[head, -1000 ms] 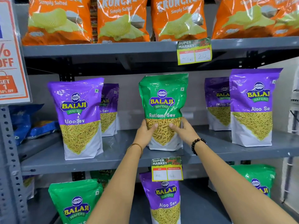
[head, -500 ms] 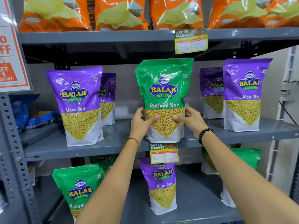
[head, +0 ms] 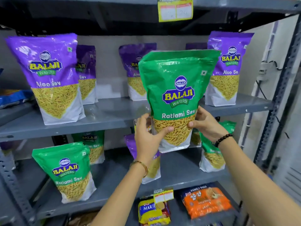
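Head view: two hands are holding one green Ratlami Sev pouch (head: 177,98) upright. The left hand (head: 146,137) is gripping its lower left edge, thumb lying across the clear window. The right hand (head: 207,126) is clasping the lower right edge likewise, fingers wrapping behind. The pouch is hanging in front of the middle shelf (head: 105,115), off its board, its base dipping below that shelf's front lip. On the middle shelf five purple Aloo Sev pouches (head: 47,79) are standing, one showing only its top. Below the middle shelf at least three green pouches (head: 66,172) and one purple pouch (head: 129,142) are standing.
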`<state>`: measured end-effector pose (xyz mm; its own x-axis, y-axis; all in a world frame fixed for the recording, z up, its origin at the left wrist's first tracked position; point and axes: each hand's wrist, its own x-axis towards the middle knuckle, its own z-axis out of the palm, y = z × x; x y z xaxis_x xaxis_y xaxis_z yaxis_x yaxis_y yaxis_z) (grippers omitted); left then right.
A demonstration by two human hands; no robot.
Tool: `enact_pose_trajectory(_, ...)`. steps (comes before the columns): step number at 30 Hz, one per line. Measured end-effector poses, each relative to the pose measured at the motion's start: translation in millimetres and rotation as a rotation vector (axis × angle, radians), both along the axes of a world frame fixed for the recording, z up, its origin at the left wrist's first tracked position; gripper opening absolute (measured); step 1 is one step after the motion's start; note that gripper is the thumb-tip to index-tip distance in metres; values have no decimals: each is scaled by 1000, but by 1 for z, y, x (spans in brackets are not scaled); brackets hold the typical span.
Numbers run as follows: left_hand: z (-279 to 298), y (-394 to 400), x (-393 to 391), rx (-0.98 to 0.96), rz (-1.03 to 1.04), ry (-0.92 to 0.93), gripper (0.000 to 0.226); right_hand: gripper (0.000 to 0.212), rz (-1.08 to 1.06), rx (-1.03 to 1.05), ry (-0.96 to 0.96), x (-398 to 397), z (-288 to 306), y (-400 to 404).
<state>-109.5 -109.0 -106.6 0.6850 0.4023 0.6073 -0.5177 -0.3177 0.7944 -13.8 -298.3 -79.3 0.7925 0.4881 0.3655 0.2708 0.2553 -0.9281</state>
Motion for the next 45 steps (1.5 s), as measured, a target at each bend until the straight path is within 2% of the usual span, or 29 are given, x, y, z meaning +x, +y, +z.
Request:
enact_pose_trajectory(5, -67, -26, 22, -66, -71, 194, 78, 84, -10, -100, 157, 10, -56, -29)
enact_pose_trajectory(8, -110, -37, 39, -66, -104, 356, 83, 54, -122, -189, 274, 19, -97, -41)
enact_pose_trajectory(9, -124, -41, 46, -71, -120, 402, 83, 50, -140, -226, 301, 23, -110, -45)
enact_pose_trajectory(11, -148, -47, 58, -75, -143, 479, 77, 53, -168, -308, 350, 26, -132, -49)
enact_pose_trajectory(14, -173, -55, 76, -41, -128, 575, 70, 70, -285, -391, 418, 30, -156, -49)
enact_pose_trajectory(18, -193, -60, 101, -4, -70, 666, 65, 73, -358, -345, 475, 45, -180, -43)
enact_pose_trajectory(26, -199, -55, 136, 129, 5, 730, 65, 78, -456, -295, 506, 75, -206, -26)
enact_pose_trajectory(29, -203, -51, 141, 161, -14, 746, 69, 72, -463, -271, 529, 81, -209, -23)
enact_pose_trajectory(33, -210, -45, 132, 125, -47, 781, 87, 71, -484, -293, 498, 82, -218, -20)
enact_pose_trajectory(35, -213, -41, 124, 79, -61, 794, 89, 70, -534, -299, 502, 78, -227, -15)
enact_pose_trajectory(38, -216, -33, 109, 28, -29, 790, 83, 74, -649, -292, 570, 68, -239, 0)
enact_pose_trajectory(42, -223, -16, 86, -69, 45, 773, 69, 50, -748, -361, 667, 42, -241, 30)
enact_pose_trajectory(45, -230, 8, 66, -128, 161, 796, 58, 51, -717, -391, 710, 26, -246, 59)
